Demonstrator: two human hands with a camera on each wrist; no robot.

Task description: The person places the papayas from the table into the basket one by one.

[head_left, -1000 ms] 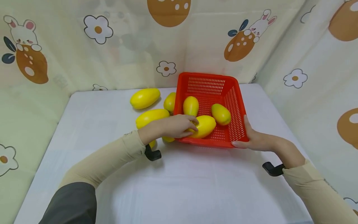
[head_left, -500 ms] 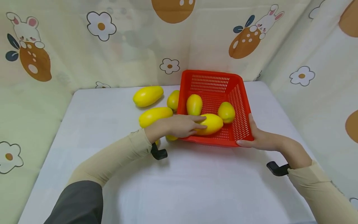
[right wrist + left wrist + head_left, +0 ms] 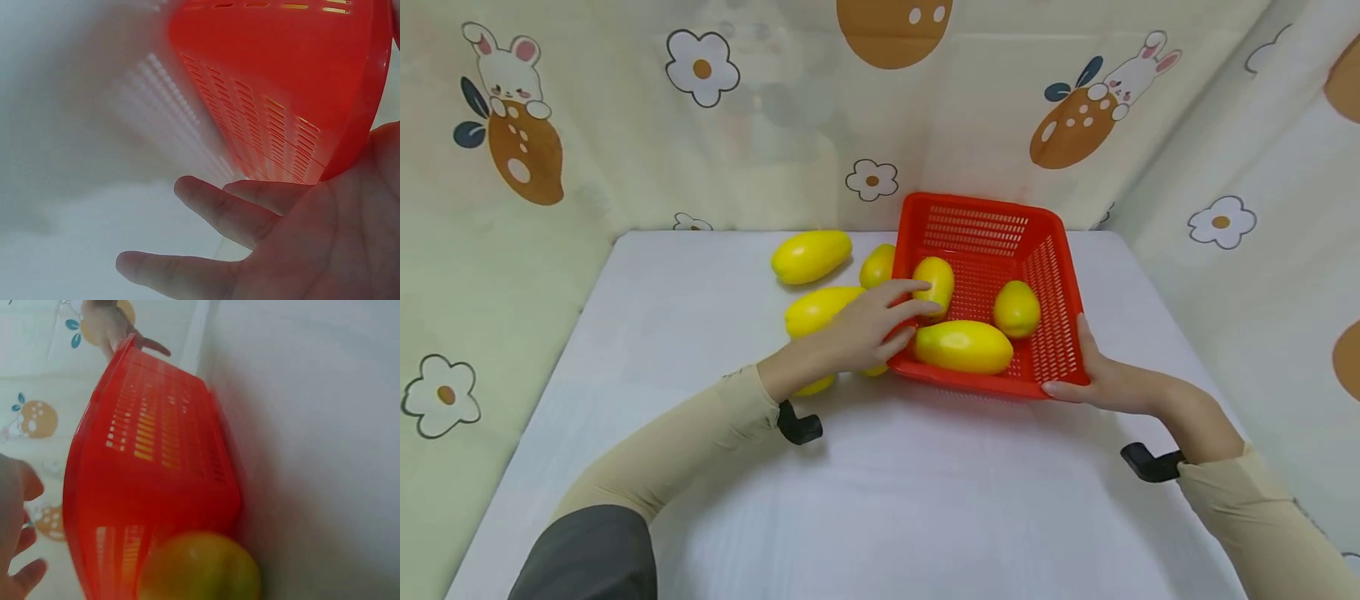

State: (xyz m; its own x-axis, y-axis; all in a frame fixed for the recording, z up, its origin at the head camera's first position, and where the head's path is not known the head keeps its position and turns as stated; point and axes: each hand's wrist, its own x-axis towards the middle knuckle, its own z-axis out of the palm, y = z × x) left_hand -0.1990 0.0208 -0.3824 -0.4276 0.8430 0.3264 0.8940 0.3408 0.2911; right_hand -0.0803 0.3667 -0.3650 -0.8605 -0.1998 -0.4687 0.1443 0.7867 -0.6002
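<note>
Inside the red plastic basket (image 3: 985, 390) lie three yellow mango-like fruits: a long one (image 3: 964, 347) by the front wall, one (image 3: 936, 279) at the left and a greenish-yellow one (image 3: 1017, 309) at the right. My left hand (image 3: 868, 329) is over the basket's left rim, fingers spread and extended, gripping nothing; two fingertips overlap the left fruit, and I cannot tell whether they touch it. At the front right corner my right hand (image 3: 1108, 379) rests against the basket, thumb at the front rim. Its other fingers (image 3: 225, 209) stretch out straight in the right wrist view.
Left of the basket, several more yellow fruits lie on the white table (image 3: 925, 500), among them a far one (image 3: 811, 257), one (image 3: 820, 310) beside my left hand, and one (image 3: 877, 265) against the basket. A patterned curtain (image 3: 775, 150) hangs behind the table.
My left hand has let go of the long fruit and drawn back left. That fruit now lies along the basket's front wall. My right hand stays at the basket's corner.
</note>
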